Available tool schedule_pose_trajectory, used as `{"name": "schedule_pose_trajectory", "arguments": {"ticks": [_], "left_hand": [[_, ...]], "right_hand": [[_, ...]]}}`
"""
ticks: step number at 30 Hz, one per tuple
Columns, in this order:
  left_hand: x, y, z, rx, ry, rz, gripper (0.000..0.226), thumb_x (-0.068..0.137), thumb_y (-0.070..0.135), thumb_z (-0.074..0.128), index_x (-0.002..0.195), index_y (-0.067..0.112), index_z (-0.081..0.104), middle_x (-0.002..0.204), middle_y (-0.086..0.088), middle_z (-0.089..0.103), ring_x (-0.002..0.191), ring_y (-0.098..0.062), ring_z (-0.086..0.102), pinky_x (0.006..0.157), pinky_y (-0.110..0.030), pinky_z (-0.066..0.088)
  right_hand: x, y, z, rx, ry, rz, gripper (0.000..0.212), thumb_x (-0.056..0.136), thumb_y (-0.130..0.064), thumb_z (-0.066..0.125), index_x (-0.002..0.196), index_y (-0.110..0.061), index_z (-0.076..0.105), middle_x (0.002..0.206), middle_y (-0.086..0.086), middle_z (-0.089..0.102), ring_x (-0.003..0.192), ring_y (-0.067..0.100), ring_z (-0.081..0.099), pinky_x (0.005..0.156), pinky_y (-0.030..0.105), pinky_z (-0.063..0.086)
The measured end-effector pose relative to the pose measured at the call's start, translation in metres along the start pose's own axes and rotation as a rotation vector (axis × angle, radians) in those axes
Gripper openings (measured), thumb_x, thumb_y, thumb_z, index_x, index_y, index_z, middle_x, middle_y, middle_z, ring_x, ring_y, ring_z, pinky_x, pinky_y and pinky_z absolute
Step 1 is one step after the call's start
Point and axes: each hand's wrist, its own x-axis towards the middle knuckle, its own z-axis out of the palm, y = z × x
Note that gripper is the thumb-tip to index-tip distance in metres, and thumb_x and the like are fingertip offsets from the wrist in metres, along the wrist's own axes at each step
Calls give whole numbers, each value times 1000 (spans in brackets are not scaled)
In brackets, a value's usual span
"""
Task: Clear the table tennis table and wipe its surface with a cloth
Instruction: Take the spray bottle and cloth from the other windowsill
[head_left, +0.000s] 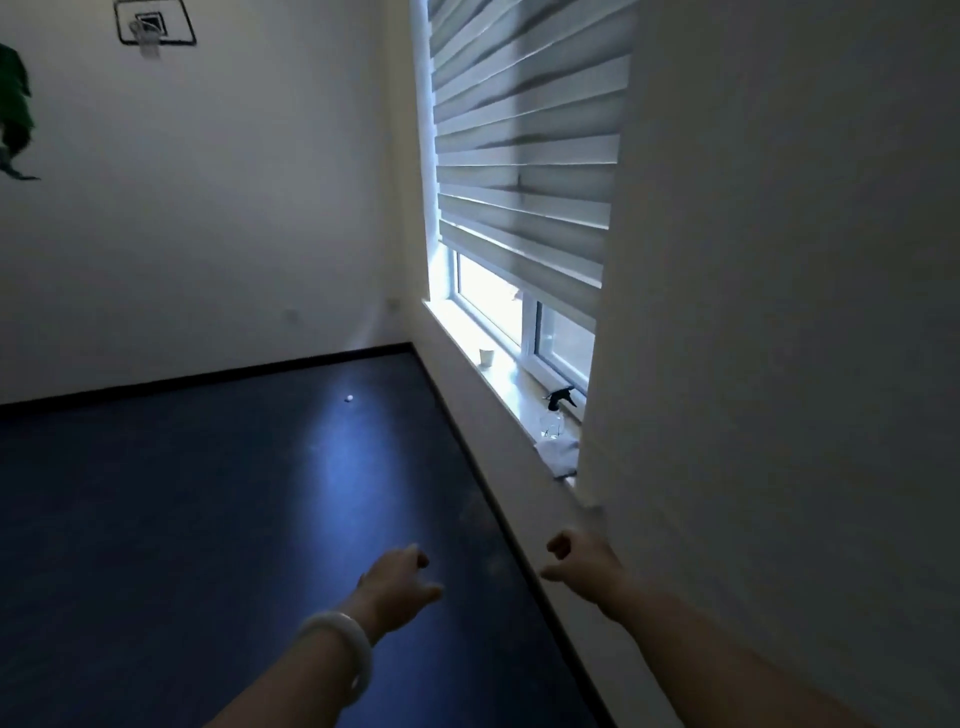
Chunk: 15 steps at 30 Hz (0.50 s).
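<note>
**Hands over the floor, cloth on the window sill**

Both forearms enter from the bottom edge, cut off below the elbow. The left hand reaches forward above the dark blue floor; its fingers hang loosely curled and hold nothing. A pale bangle sits on the left wrist. The right hand is extended toward the white wall below the window; its fingers curl inward, thumb apart, and grip nothing. Motion blur softens both hands, so individual fingertips are hard to separate.

Beyond the right hand, the window sill runs away from the camera. At its near end lies a pale cloth, partly hidden by the wall corner. Just behind the cloth stands a clear spray bottle with a black trigger head. Farther along the sill stands a small white cup.

A small white ball lies on the floor, well apart from the hands, near the far wall.

A striped blind covers the upper window. High on the far wall hangs a small basketball hoop, cut off at the top edge. Green leaves show at the left edge. The table tennis table is out of frame.
</note>
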Motion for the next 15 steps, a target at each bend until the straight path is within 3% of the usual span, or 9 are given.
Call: {"name": "schedule_pose_trajectory", "arguments": {"ticks": [6,11,13,15], "left_hand": [[117,16,-20,-35,-56,18,50,89,35,66,130,11,52,132,-7,55,120,-18,52,98,-24,42],[227,25,-32,-3,-110,74,47,91,34,64,129,10,52,132,-8,54,120,-19,52,98,-25,41],[277,28,-36,13,-133,110,45,91,34,63,128,10,53,132,-8,54,120,-19,52,97,-23,39],[329,30,-41,11,-160,145,45,91,34,63,127,9,53,132,-8,54,120,-19,52,95,-22,38]], "right_hand": [[118,-13,-23,91,29,42,33,84,-20,73,112,-6,63,108,7,63,93,16,55,74,22,44],[213,-9,-25,158,90,127,25,88,-20,67,100,1,63,89,6,58,76,14,49,57,24,36],[248,-7,-23,189,106,182,28,88,-21,66,99,5,61,85,6,55,73,14,48,56,24,36],[286,-8,-22,203,116,221,19,88,-24,66,88,-6,60,84,5,57,74,15,51,61,25,38]]}}
